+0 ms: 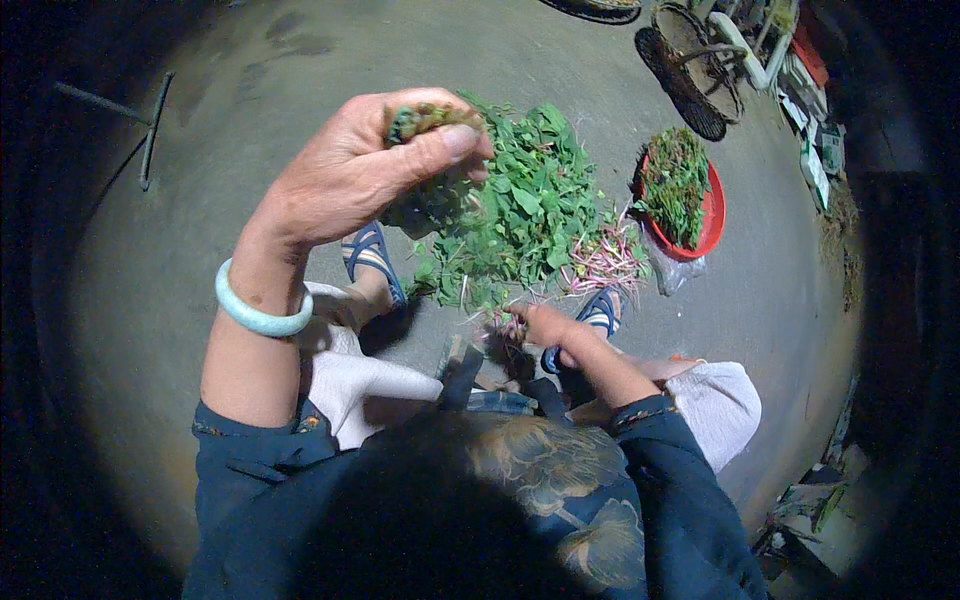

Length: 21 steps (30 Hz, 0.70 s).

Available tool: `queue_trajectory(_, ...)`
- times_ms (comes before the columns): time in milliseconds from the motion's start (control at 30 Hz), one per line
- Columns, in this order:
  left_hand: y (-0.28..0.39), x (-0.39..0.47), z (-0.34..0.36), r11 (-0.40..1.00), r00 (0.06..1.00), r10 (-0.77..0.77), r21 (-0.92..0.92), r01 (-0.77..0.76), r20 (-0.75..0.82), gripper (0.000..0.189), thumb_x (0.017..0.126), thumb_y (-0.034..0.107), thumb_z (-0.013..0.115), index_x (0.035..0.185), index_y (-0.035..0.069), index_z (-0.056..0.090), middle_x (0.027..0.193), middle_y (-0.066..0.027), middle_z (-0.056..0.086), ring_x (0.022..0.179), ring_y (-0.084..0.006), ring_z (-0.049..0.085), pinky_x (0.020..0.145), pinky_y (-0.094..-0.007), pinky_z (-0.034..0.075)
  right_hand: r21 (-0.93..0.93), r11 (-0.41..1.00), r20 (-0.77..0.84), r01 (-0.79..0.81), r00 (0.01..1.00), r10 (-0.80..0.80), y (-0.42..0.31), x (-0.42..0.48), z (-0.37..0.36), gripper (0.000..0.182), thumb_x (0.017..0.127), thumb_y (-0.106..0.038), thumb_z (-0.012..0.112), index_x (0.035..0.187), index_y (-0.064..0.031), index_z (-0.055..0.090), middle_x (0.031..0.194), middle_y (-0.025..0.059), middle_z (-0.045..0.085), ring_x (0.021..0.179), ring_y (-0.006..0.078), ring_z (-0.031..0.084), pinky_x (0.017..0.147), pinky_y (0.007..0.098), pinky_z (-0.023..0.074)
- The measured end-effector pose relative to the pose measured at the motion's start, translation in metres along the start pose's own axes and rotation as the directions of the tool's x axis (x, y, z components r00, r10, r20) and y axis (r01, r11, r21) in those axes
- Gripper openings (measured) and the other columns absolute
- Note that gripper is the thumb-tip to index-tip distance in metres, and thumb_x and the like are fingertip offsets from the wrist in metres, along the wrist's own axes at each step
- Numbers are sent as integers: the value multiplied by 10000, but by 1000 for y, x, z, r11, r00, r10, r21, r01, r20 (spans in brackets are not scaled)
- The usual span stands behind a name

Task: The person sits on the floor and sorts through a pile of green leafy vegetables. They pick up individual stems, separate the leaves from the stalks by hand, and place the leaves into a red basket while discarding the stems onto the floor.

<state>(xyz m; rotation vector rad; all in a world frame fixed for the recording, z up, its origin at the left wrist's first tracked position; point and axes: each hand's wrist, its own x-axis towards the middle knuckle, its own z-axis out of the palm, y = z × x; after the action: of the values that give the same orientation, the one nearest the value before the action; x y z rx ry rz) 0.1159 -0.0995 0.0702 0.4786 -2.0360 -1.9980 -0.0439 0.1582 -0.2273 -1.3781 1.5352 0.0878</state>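
Raised in front of me, my left hand [337, 172] is closed around a bundle of green stems [424, 120], its stem ends facing up at me. Leaves hang below the fist, partly blurred. Lower down, between the feet, my right hand [551, 328] reaches to the near edge of a heap of leafy greens [532, 195]. Its fingertips are by some pinkish stems [504, 324]; whether they pinch any is unclear. More loose pink-and-white stems [604, 262] lie at the heap's right side, close to the right sandal [600, 311].
A red plastic basin [718, 217] holds bunched greens [675, 184], with a clear plastic bag [675, 266] beside it. Farther off at right stands a dark woven basket [686, 90] near piled clutter [814, 135]. A metal stand [154, 131] is on the concrete floor [225, 165] at left.
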Motion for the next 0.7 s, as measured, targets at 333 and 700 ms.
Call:
queue_trajectory(333, 10, -36, -39, 980, 951, 154, -80, -181, -267, 232, 918, 220, 554, 928, -11, 581, 895, -112, 640, 836, -195, 631, 818, -350, 499, 175, 969, -704, 172, 710, 2, -27, 92, -60, 230, 860, -169, 521, 994, -20, 634, 987, 207, 632, 914, 394, 604, 819, 453, 482)
queue_trajectory(700, 12, -35, -43, 978, 922, 112, -123, -168, -370, 221, 914, 200, 550, 952, -16, 524, 709, -89, 571, 678, -182, 597, 766, -377, 536, 113, 962, -637, -248, 725, 262, -26, 169, -81, 192, 801, -168, 597, 961, -68, 564, 1033, 158, 587, 960, 352, 589, 840, 442, 470)
